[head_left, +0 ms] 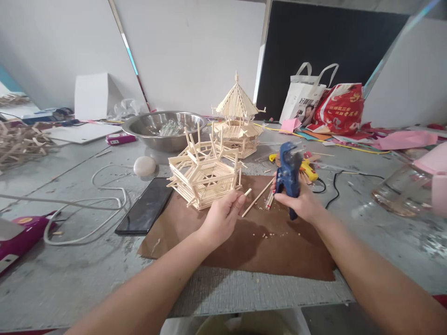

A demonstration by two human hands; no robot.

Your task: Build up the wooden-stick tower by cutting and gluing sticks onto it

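Observation:
My left hand [225,214] pinches a short, pale wooden stick [247,191] between thumb and fingers, just in front of a hexagonal stick frame [206,174]. My right hand [303,200] is wrapped round a blue hand tool [289,170] held upright; its grey upper end is blurred, and I cannot make out its exact kind. Between the hands, a longer stick [258,197] and a few short red-tipped sticks [270,200] lie on a brown mat [279,256]. Small wooden offcuts [268,236] are scattered over the mat. Behind the frame stands a pagoda-shaped stick model [237,104] with a pointed roof.
A steel bowl [139,130] sits behind the frame. Left of the mat are a black phone [145,209], a white cable [122,190] and a round white object [145,165]. A yellow tool [309,170], a glass jar [394,195] and bags [338,109] are right.

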